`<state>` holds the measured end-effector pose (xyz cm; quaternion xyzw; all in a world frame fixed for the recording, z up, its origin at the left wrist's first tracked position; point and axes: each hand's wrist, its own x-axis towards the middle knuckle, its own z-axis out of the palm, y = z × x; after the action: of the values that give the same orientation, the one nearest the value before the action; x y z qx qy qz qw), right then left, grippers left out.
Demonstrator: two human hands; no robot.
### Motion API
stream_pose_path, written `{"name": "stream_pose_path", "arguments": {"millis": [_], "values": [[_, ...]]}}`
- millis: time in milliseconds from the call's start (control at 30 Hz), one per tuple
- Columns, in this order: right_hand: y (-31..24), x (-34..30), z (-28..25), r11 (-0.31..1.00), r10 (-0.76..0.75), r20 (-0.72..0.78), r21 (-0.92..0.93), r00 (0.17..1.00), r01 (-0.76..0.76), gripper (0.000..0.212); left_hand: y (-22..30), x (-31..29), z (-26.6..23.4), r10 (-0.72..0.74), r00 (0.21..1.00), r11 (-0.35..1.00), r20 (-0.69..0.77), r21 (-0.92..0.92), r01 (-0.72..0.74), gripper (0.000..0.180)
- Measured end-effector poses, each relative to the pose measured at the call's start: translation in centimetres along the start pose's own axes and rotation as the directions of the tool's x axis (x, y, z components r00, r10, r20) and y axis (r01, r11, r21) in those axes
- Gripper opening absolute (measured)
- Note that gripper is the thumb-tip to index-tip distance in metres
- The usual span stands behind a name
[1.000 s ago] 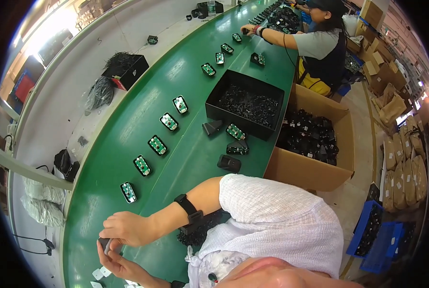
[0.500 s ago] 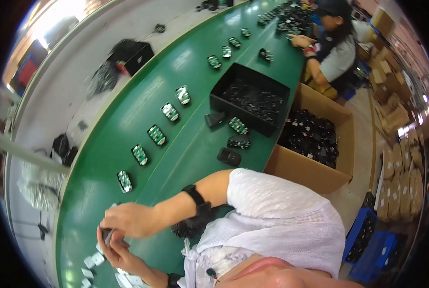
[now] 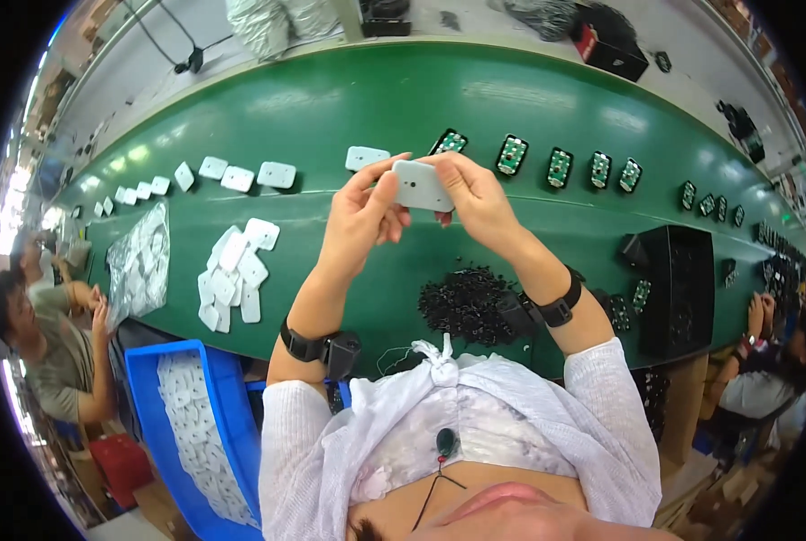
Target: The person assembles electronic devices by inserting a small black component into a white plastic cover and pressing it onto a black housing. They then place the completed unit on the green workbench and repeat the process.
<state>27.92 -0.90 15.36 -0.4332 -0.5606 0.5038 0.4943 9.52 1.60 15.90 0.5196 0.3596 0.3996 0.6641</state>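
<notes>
A white rounded rectangular plastic cover (image 3: 423, 186) with small dark holes is held up over the green workbench. My left hand (image 3: 365, 206) closes on its left end, fingers curled behind. At the right end my right hand (image 3: 475, 194) pinches it, thumb on the white face. Whether anything lies behind the cover is hidden. Just beyond my right hand is a dark housing with a green circuit board (image 3: 451, 142), partly covered by the hand. Another white cover (image 3: 367, 158) lies just beyond my left hand. Nearer me is a heap of small black parts (image 3: 468, 302).
White covers (image 3: 238, 178) run in a row leftward; more lie in a pile (image 3: 231, 270). Housings with green boards (image 3: 561, 168) line the bench rightward. A black box (image 3: 680, 293) stands at right, a blue bin (image 3: 170, 350) at lower left. People work on both sides.
The view has swung round toward the bench's left part. Between my hands a dark surface showed earlier; now a white cover face shows. Both hands still hold on together.
</notes>
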Motion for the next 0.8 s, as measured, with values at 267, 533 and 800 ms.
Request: {"name": "stream_pose_path", "arguments": {"millis": [267, 533, 800], "values": [[0.9, 0.7, 0.7, 0.999, 0.009, -0.007, -0.039, 1.0, -0.009, 0.042, -0.1, -0.2, -0.6, 0.017, 1.0, 0.996, -0.003, 0.087, -0.016, 0.035], [1.8, 1.8, -0.3, 0.963, -0.127, -0.049, -0.243, 0.991, 0.112, 0.045, 0.1, 4.6, -6.0, 0.178, 0.964, 0.958, -0.199, 0.258, -0.124, 0.032], [2.0, 0.3, -4.1, 0.967, -0.012, -0.069, -0.254, 0.998, -0.006, 0.032, -2.6, 13.6, -17.0, -0.088, 0.91, 0.897, -0.406, 0.364, 0.249, 0.038]]}}
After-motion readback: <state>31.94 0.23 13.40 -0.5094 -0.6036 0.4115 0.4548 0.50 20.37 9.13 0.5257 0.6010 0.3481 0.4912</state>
